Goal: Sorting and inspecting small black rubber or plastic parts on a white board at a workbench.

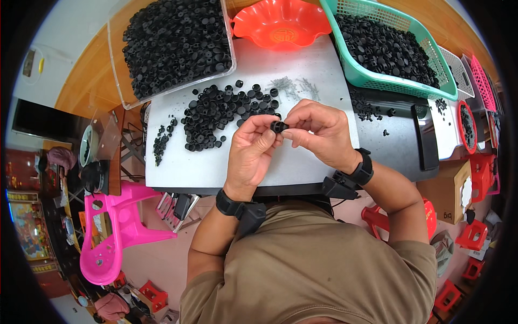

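In front of my chest, above the white work surface (307,167), both hands meet at a small black round plastic part (278,127). My left hand (250,151) pinches it between thumb and fingertips. From the other side, the thumb and forefinger of my right hand (324,132) close on its right end. Whether it is one piece or two fitted together I cannot tell, as fingertips hide part of it. Just beyond my left hand lies a loose pile of black round caps (216,110). Thin pale metal pins (294,86) are scattered behind my right hand.
A clear bin (233,59) of black parts stands at the back left, a red scalloped bowl (283,24) beside it. At the back right is a green basket (388,83) full of black parts. Smaller black pieces (161,144) lie left; a pink plastic stool (105,254) stands lower left.
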Tool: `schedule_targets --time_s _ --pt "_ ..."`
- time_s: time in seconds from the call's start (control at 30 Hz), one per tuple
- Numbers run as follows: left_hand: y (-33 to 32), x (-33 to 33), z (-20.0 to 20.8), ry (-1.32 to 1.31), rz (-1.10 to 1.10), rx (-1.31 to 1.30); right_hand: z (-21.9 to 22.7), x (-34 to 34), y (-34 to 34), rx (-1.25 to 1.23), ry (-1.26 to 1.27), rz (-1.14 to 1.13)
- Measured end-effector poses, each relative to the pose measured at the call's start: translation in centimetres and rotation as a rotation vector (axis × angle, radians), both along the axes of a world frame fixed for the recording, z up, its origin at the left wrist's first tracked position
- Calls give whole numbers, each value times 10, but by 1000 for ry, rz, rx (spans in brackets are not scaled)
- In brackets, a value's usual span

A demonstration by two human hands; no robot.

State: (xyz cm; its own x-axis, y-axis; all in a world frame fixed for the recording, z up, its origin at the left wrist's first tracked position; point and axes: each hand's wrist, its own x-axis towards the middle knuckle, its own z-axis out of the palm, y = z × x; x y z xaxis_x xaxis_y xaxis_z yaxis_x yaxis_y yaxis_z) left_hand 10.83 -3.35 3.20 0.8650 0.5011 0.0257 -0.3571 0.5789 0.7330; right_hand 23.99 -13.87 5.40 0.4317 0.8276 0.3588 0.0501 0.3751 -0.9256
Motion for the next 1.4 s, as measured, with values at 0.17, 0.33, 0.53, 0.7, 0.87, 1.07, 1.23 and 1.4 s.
schedule_targets --time_s 0.17,0.33,0.53,0.7,0.87,1.07,1.23,1.4 --pt "0 3 -2 -28 -50 -126 -1 0 1 11 -21 -47" --pt "-1 4 -2 -44 -67 -185 0 0 0 16 -13 -52" --pt "1 7 -4 -77 -70 -147 9 7 -2 -82 368 96" --pt "1 9 -1 -68 -51 -125 3 12 1 -106 463 149" --pt "1 9 2 -85 -28 -86 -2 18 2 -121 668 265" --pt "2 6 6 -49 33 -3 -7 23 3 -110 822 403" --pt "3 4 8 -22 62 73 -8 21 5 -98 838 435" --pt "5 3 0 -17 50 40 -8 19 4 -113 745 382"
